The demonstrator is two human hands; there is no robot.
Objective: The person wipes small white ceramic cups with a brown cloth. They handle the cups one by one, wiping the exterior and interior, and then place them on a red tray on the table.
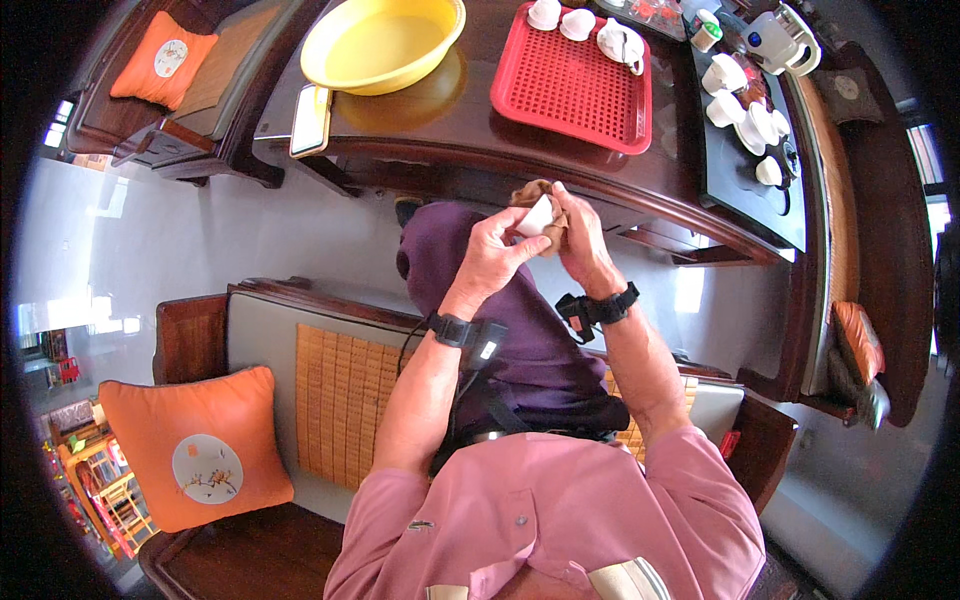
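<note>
Above my knees, near the front edge of the dark wooden table [480,154], my left hand [491,251] grips a small white cup [535,217] between thumb and fingers. A crumpled brown cloth [556,229] lies against the cup's far and right sides, held by my right hand [583,236]. The red perforated plastic tray [574,94] on the table carries white cups [577,25] and a small white teapot [619,41] along its far side. Left of the tray stands a yellow plastic basin [382,45].
A phone [311,120] lies at the table's left edge. Several white cups [724,110] and a lidded bowl stand on a black tea tray [739,180] at the right, near an electric kettle [784,41]. An orange cushion [199,450] rests on the bench at my left.
</note>
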